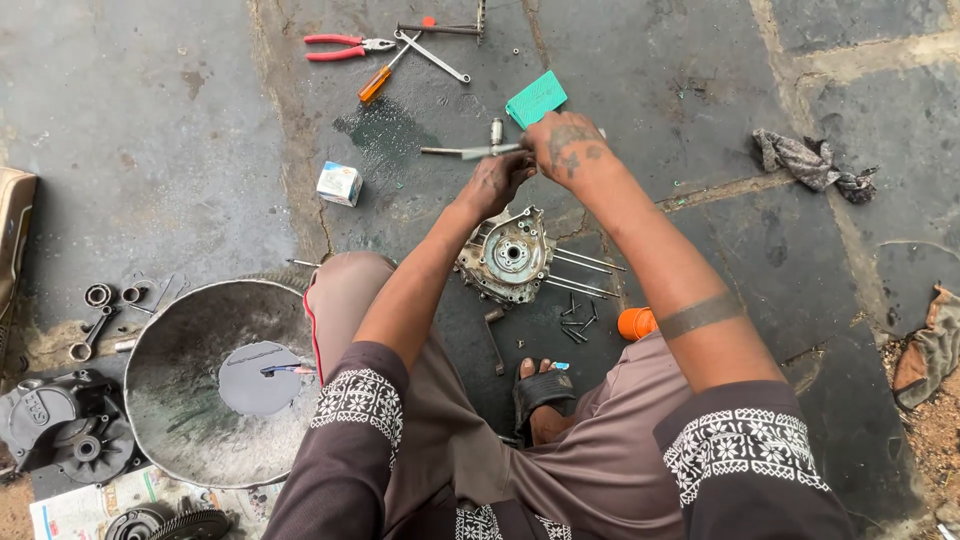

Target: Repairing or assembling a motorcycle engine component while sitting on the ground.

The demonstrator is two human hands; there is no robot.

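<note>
We squat on the stone floor (180,120) with both hands raised over an engine casing (505,258); our left hand (503,178) and right hand (565,145) meet on a thin metal rod (470,152), the fingers of both closed around its near end, though we cannot tell exactly how they grip; the casing lies open on the floor just below the hands, its round centre bare; beside it long bolts (585,275) and small screws (580,322) lie loose, so we judge the stripping well advanced and the putting back together not yet begun; a big metal basin (185,390) to our left holds grey liquid, and dark engine parts (70,425) sit beyond it, apart from the casing; red pliers (345,46), an orange-handled screwdriver (380,80) and a spanner (432,56) rest farther out, untouched; a green card (536,99) lies just beyond the right hand; a small box (339,184), an orange cap (636,322) and a rag (812,162) lie about.
</note>
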